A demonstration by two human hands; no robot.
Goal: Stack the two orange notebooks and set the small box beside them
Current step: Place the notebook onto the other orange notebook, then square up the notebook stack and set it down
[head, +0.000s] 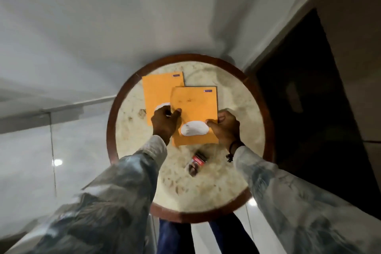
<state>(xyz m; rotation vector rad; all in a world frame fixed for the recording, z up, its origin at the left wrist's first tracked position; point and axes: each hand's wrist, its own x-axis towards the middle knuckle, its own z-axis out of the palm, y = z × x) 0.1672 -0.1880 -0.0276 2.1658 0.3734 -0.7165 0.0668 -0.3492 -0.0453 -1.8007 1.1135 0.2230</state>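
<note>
Two orange notebooks lie on a round marble table [237,109]. The far notebook [160,90] sits flat at the back left. The near notebook [198,107], with a white oval label, overlaps the far one's right corner. My left hand [165,122] pinches the near notebook's left edge, thumb on its cover. At its right edge, my right hand [225,128] grips it with the thumb on top. A small red and dark box [196,163] lies on the table just in front of the notebooks, between my forearms.
The table has a dark wooden rim [112,121] and stands on a glossy white tiled floor [31,161]. A dark doorway [305,88] opens at the right. My legs show below the table's near edge.
</note>
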